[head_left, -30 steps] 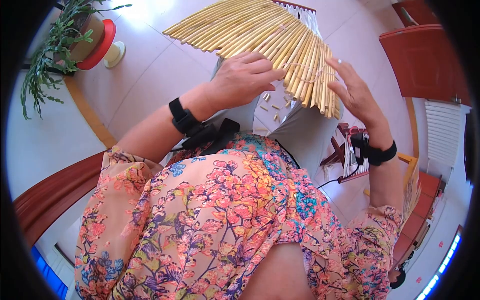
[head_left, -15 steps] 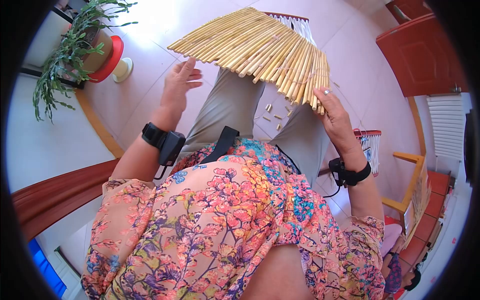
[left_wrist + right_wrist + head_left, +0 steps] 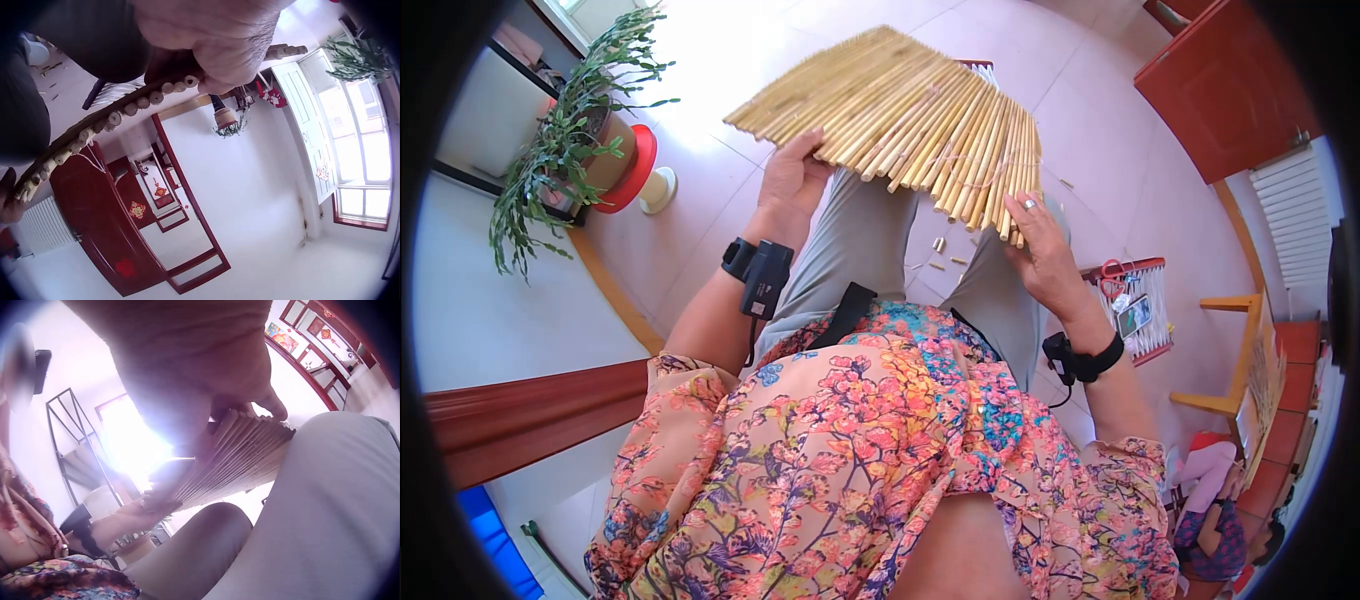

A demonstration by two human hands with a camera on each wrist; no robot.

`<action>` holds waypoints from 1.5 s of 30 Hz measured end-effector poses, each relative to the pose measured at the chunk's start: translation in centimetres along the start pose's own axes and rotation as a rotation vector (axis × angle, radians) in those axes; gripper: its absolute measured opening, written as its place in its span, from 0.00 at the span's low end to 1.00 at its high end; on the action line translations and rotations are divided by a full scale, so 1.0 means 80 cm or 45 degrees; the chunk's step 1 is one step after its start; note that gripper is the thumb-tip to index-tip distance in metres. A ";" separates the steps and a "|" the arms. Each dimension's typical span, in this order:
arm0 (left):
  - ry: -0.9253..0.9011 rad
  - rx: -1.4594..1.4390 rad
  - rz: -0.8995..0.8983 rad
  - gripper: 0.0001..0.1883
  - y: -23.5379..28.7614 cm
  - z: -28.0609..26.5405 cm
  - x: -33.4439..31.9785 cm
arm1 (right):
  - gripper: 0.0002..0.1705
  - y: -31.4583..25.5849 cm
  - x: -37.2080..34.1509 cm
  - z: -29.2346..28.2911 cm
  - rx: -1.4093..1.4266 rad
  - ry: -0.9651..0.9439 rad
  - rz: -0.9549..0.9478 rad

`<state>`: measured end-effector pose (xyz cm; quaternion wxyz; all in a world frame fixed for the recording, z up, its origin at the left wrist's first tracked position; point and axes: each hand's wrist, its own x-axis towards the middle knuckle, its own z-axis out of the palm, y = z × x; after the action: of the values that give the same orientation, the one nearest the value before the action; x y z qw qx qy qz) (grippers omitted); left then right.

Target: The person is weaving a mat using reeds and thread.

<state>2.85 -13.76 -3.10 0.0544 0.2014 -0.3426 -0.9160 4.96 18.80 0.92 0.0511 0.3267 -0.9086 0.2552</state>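
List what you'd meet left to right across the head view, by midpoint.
Green trailing plant in a tan pot → left hand → yellow mat of thin round sticks → right hand → red-barred, white-corded stool → white ribbed radiator.

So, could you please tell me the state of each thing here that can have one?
Mat, bound with string, held at its near edge
Left hand, gripping the mat
Right hand, gripping the mat
Offcuts, loose on the floor
Scissors, lying on the stool; blades unclear
Plant, stems drooping
Red door, open
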 end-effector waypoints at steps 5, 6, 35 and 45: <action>-0.240 0.076 0.194 0.17 0.060 0.036 0.000 | 0.32 -0.009 0.007 -0.035 0.356 -0.300 0.107; -0.343 0.113 0.281 0.17 0.074 0.047 0.000 | 0.32 -0.006 0.013 -0.043 0.354 -0.286 0.103; -1.875 1.739 0.862 0.41 0.001 0.248 -0.107 | 0.23 0.028 -0.019 0.015 1.826 0.421 0.208; -1.839 1.461 0.114 0.40 -0.061 0.235 -0.059 | 0.27 0.020 -0.025 0.030 2.108 0.763 0.464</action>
<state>-0.32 2.45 8.19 -0.2453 -0.4363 -0.7024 -0.5061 5.71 19.81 -2.41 -0.0070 0.0295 -0.4200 0.9070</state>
